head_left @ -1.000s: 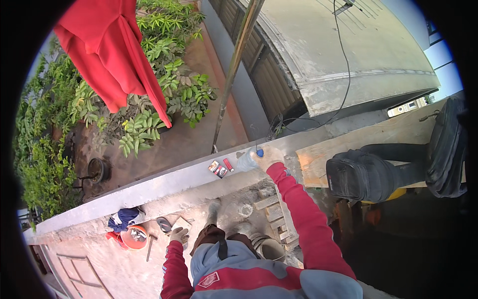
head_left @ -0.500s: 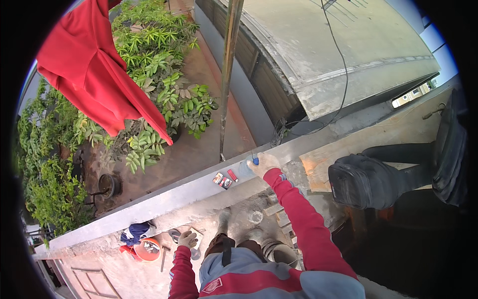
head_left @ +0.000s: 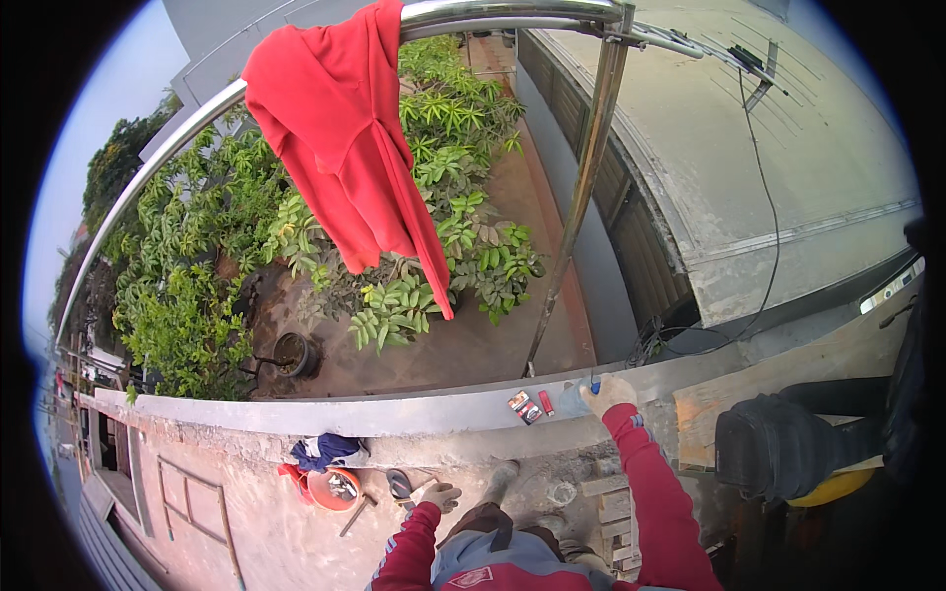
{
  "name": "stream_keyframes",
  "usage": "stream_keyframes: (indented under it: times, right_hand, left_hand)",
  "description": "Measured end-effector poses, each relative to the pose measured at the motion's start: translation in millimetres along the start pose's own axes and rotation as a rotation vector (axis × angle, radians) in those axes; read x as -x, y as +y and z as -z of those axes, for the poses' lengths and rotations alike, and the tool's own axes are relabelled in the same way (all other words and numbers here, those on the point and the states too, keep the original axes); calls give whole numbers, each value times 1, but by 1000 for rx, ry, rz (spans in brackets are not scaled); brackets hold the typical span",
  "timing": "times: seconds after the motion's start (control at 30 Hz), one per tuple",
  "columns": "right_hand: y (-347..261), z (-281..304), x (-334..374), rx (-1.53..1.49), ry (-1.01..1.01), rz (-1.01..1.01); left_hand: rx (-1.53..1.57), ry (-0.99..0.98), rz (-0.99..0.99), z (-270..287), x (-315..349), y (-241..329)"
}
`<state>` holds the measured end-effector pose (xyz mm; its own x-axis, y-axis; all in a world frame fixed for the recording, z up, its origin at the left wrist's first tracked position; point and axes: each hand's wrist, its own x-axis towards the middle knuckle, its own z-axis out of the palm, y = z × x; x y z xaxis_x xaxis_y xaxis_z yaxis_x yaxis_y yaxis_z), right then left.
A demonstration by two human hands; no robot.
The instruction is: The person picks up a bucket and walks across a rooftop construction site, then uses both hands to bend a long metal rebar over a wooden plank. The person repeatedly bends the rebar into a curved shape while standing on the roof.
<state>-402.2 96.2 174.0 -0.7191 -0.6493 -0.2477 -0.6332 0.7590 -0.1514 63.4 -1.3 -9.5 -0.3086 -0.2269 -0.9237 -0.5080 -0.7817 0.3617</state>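
My right hand [head_left: 613,394], in a pale glove with a red sleeve, reaches up to the grey parapet ledge [head_left: 394,414] and grips a clear plastic bottle [head_left: 573,399] with a blue cap that rests on the ledge. Just left of the bottle lie small red and white packets [head_left: 528,406]. My left hand [head_left: 437,493], also gloved, hangs low over the concrete floor with loosely spread fingers and holds nothing. It is nearest to a sandal [head_left: 399,485] and a hammer [head_left: 355,513].
A red garment [head_left: 350,158] hangs over a curved steel railing [head_left: 177,143] held by a post [head_left: 576,212]. An orange bowl [head_left: 333,489] and blue cloth [head_left: 325,450] sit by the wall. A black backpack [head_left: 778,448] lies on a wooden plank [head_left: 705,414]. Bricks [head_left: 616,502] are stacked below.
The camera has tilted upward, so the railing and red garment fill more of the view. My right hand stays on the bottle at the ledge; my left hand stays low.
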Motion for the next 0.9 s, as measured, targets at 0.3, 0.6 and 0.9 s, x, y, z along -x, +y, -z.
stream_keyframes:
  times: [0.3, 0.6, 0.9]
  right_hand:
    - [-6, 4, 11, -22, -17, -97]
    - [-2, 25, 41, -160, 39, -180]
    - [86, -25, 142, -455, 18, -323]
  left_hand:
    - [4, 0, -44, -10, 13, -14]
    - [-17, -19, -57, -31, 26, -21]
    - [-101, -187, 75, -60, -21, -11]
